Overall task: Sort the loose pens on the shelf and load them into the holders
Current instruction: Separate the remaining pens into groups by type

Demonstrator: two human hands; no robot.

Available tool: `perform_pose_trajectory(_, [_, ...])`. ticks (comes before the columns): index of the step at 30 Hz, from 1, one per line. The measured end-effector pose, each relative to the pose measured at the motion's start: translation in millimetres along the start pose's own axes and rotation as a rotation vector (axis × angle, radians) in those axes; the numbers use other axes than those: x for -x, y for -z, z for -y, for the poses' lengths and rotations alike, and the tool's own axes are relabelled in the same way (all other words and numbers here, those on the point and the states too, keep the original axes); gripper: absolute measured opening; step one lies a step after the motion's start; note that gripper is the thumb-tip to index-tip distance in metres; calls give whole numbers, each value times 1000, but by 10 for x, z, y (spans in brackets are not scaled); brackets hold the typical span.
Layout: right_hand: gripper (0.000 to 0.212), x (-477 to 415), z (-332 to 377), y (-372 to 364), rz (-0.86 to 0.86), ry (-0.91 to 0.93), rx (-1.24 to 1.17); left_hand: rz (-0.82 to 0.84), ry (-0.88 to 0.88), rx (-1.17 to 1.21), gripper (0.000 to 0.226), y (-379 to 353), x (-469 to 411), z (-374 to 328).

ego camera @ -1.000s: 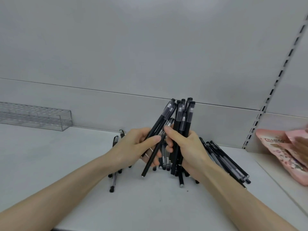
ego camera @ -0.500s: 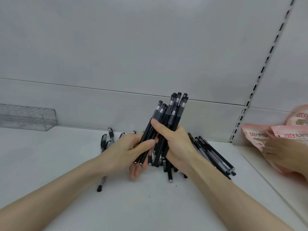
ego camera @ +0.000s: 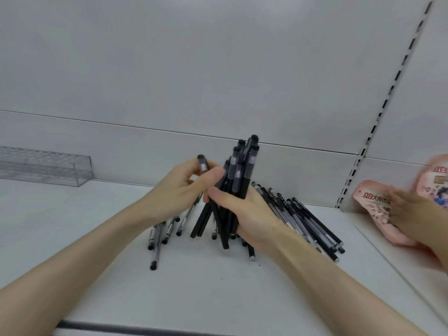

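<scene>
Head view: the left hand [ego camera: 179, 190] has come up beside the bundle [ego camera: 244, 166] and now pinches one pen [ego camera: 202, 163] near its cap, while the right hand [ego camera: 242, 214] still grips the rest upright. Sorting is still under way, I judge. The clear holder [ego camera: 48, 166] stands well apart at left, with no pens showing in it.

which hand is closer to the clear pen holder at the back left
Left. The left hand, pinching one pen, is well to the right of the clear holder; the right hand, gripping the pen bundle, sits farther right.
</scene>
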State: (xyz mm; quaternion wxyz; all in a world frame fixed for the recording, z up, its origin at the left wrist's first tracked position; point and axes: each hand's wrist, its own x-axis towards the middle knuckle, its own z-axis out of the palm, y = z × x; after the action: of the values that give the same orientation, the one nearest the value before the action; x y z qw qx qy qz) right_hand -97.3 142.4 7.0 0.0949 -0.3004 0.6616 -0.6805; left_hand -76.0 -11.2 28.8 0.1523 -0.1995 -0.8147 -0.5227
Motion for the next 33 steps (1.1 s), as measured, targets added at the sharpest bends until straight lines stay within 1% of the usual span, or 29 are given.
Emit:
perform_pose_trajectory(1, [12, -2, -7, -22, 25, -2, -5, 33, 7, 46, 42, -27, -6, -60])
perform_pose_trajectory(3, [24, -5, -6, -26, 71, -7, -21, 90, 21, 67, 43, -27, -16, -145])
perform_pose_trajectory(5, [28, 7, 20, -40, 105, -7, -19, 121, 21, 64, 47, -15, -25, -191])
perform_pose_trajectory(7, [22, 19, 42, -65, 118, -13, 9, 110, 2, 93, 42, -38, -30, -219])
perform_pose_trajectory(9, [6, 37, 45, -75, 113, -13, 98, 56, -14, 159, 42, -79, -39, -248])
perform_pose_trajectory(11, [17, 62, 65, -90, 132, -17, 189, 20, -36, 215, 48, -85, -47, -287])
perform_pose_trajectory(12, [19, 73, 61, -91, 153, -32, 217, 20, -44, 223, 51, -72, -53, -301])
perform_pose_trajectory(14, [17, 90, 56, -100, 173, -61, 248, 20, -50, 251, 57, -62, -51, -312])
perform_pose_trajectory(16, [18, 82, 42, -96, 142, -37, 244, -9, -64, 310, 57, -76, -39, -294])
perform_pose_trajectory(19, [19, 72, 32, -96, 130, -32, 243, -41, -96, 367, 49, -124, -17, -264])
perform_pose_trajectory(22, [12, 79, 39, -96, 173, -101, 199, -74, -123, 268, 33, -158, -45, -265])
perform_pose_trajectory(25, [14, 66, 92, -5, 150, -156, 162, -85, -128, 222, 26, -195, -121, -343])
perform_pose_trajectory(27, [15, 87, 137, 122, 136, -167, 182, -69, -81, 247, 29, -239, -177, -372])
perform_pose_trajectory(28, [15, 110, 161, 204, 130, -169, 174, -59, -38, 270, 36, -272, -200, -364])
perform_pose_trajectory(30, [16, 169, 218, 401, 88, -173, 81, -36, 41, 265, 50, -362, -241, -296])
perform_pose_trajectory(31, [17, 201, 244, 510, 54, -173, 29, -25, 80, 223, 51, -422, -249, -250])
perform_pose_trajectory(32, [19, 226, 260, 624, 18, -169, -4, -18, 110, 173, 46, -485, -253, -202])
perform_pose_trajectory(33, [21, 246, 271, 735, -19, -167, -4, -13, 135, 118, 35, -552, -264, -142])
